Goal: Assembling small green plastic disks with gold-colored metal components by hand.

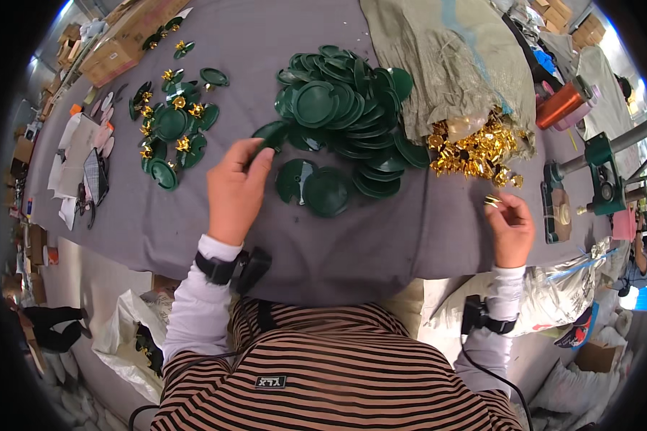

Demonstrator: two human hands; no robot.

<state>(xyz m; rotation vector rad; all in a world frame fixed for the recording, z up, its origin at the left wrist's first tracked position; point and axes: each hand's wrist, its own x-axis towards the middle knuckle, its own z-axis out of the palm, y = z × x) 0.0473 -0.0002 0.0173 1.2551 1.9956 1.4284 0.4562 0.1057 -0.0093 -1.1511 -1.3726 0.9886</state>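
Note:
My left hand [236, 192] pinches a dark green round plastic disc [272, 133] by its edge, left of a large heap of similar green discs [315, 104]. Two loose discs [328, 192] lie overlapping just in front of that heap. On the right, my right hand [512, 228] has its thumb and fingers closed on a small gold metal piece [492, 201]. Beyond it, shiny gold pieces [474, 154] spill out of the mouth of a woven sack [446, 65]. Farther left sits a group of green discs with gold pieces fixed to them [171, 123].
A green hand press [602, 172] stands at the table's right side, near an orange tumbler [559, 105]. Papers and a card [75, 161] lie along the left edge. Behind them is a cardboard box [118, 54]. White sacks [133, 337] stand below the table.

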